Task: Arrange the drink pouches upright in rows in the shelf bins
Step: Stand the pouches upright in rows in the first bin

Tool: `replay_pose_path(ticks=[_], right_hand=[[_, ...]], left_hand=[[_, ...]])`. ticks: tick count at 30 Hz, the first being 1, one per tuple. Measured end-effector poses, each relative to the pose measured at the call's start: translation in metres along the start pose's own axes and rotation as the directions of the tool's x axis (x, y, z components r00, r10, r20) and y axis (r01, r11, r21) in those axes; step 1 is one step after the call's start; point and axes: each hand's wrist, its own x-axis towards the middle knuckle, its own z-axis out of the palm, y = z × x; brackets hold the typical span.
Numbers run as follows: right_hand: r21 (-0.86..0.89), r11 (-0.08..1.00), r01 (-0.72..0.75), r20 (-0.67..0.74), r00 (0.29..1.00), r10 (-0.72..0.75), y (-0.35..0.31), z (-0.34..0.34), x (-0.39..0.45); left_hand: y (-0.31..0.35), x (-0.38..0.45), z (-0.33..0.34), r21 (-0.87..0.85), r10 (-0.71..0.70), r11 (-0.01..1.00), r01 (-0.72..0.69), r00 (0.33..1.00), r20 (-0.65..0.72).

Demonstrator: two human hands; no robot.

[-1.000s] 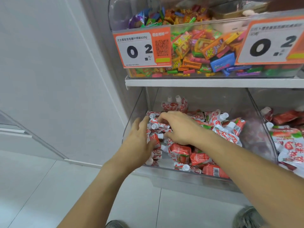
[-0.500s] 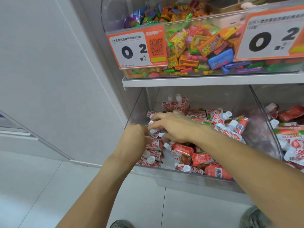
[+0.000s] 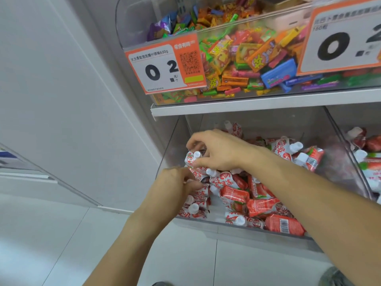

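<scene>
Item: lower clear bin (image 3: 206, 222), left end of the shelf; contents, red-and-white drink pouches (image 3: 233, 195) with white caps.

Change noted: a second ago both hands lay flat and low over the left-hand stack, the left hand's fingers spread against the bin's side. Now the right hand (image 3: 218, 151) has risen slightly, its fingers curled and its thumb and forefinger pinching one pouch (image 3: 190, 159) near its white cap (image 3: 197, 154), held cap-up. The left hand (image 3: 175, 186) has drawn its fingers in and now grips the pouches just below the right hand; exactly how many it holds cannot be told, as its own knuckles hide them.

Location of goods: a short column of pouches sits directly under and toward the wrist of the left hand, against the bin's left wall. To the right of both hands, beneath the right forearm, the pouches lie jumbled, flat and at mixed angles. Two stand upright beyond the right hand at the back wall.

Assessment: the work appears to have passed from steadying the stack to seating a single pouch into it. Only the left column reads as begun; most of the bin remains unsorted, so the task looks early.

Adjacent: upper bin of mixed sweets (image 3: 247, 58) with price tag (image 3: 165, 65).
</scene>
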Motion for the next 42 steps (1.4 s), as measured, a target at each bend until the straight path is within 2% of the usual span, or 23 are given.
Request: replay_pose_path(ticks=[4,6,8,10,13,15,18,21,22,23,25,26,30,32,34,36,38,42], right_hand=[[-0.105,0.994,0.004,-0.009,1.000,-0.005,-0.004,-0.001,0.002],[-0.155,0.988,-0.015,-0.077,0.997,0.002,-0.007,-0.006,0.002],[-0.063,0.998,0.001,-0.186,0.982,-0.013,-0.013,-0.012,0.000],[0.071,0.997,0.043,-0.230,0.973,-0.026,-0.019,-0.011,-0.005],[0.186,0.982,0.019,-0.143,0.990,0.008,-0.024,0.001,-0.017],[0.347,0.938,0.009,-0.095,0.995,0.026,-0.026,0.002,-0.022],[0.477,0.879,0.015,0.022,0.999,-0.029,-0.028,-0.005,-0.027],[0.592,0.803,-0.070,0.238,0.967,-0.092,-0.026,-0.012,-0.031],[0.630,0.772,-0.088,0.241,0.967,-0.086,-0.024,-0.013,-0.031],[0.648,0.757,-0.085,0.187,0.981,-0.050,-0.021,-0.015,-0.029],[0.545,0.836,-0.072,0.013,0.997,0.077,-0.011,-0.015,-0.018],[0.464,0.882,-0.086,0.001,0.995,0.096,-0.007,-0.013,-0.010],[0.131,0.991,-0.031,0.286,0.958,-0.008,-0.011,0.007,0.029],[-0.097,0.995,0.030,0.407,0.913,0.012,-0.017,0.015,0.047],[-0.230,0.971,0.069,0.508,0.859,0.059,-0.021,0.021,0.055],[-0.261,0.961,0.095,0.537,0.841,0.063,-0.023,0.024,0.056],[-0.250,0.962,0.109,0.522,0.852,0.040,-0.020,0.023,0.053],[-0.177,0.982,0.073,0.373,0.928,-0.002,-0.014,0.004,0.038]], left_hand=[[-0.005,-0.031,-0.009,-0.129,-0.022,0.991,0.022,1.000,0.002],[-0.007,-0.044,-0.006,-0.155,-0.020,0.988,0.024,0.999,0.028],[-0.008,-0.048,0.001,-0.144,-0.015,0.989,0.013,1.000,-0.009],[-0.007,-0.048,0.006,-0.144,-0.038,0.989,0.029,0.997,-0.060],[-0.005,-0.050,0.010,-0.277,-0.103,0.959,0.067,0.988,-0.117],[0.000,-0.053,0.010,-0.356,-0.123,0.933,0.056,0.978,-0.169],[0.004,-0.051,0.006,-0.274,-0.097,0.961,0.026,0.964,-0.247],[0.001,-0.044,-0.003,-0.205,-0.053,0.979,0.003,0.969,-0.240],[-0.001,-0.044,-0.007,-0.219,-0.064,0.976,0.014,0.973,-0.223],[-0.005,-0.045,-0.011,-0.225,-0.072,0.974,0.023,0.974,-0.213],[-0.014,-0.049,-0.019,-0.207,-0.054,0.978,0.009,0.976,-0.210],[-0.017,-0.052,-0.023,-0.214,-0.047,0.977,-0.002,0.974,-0.221],[-0.025,-0.056,-0.034,-0.332,-0.065,0.943,-0.020,0.968,-0.242],[-0.027,-0.058,-0.034,-0.357,-0.059,0.934,-0.036,0.967,-0.250],[-0.028,-0.060,-0.035,-0.371,-0.057,0.928,-0.043,0.966,-0.254],[-0.030,-0.062,-0.034,-0.377,-0.061,0.925,-0.035,0.969,-0.241],[-0.032,-0.062,-0.034,-0.369,-0.067,0.929,-0.024,0.971,-0.232],[-0.030,-0.062,-0.033,-0.378,-0.077,0.926,-0.016,0.970,-0.232]])
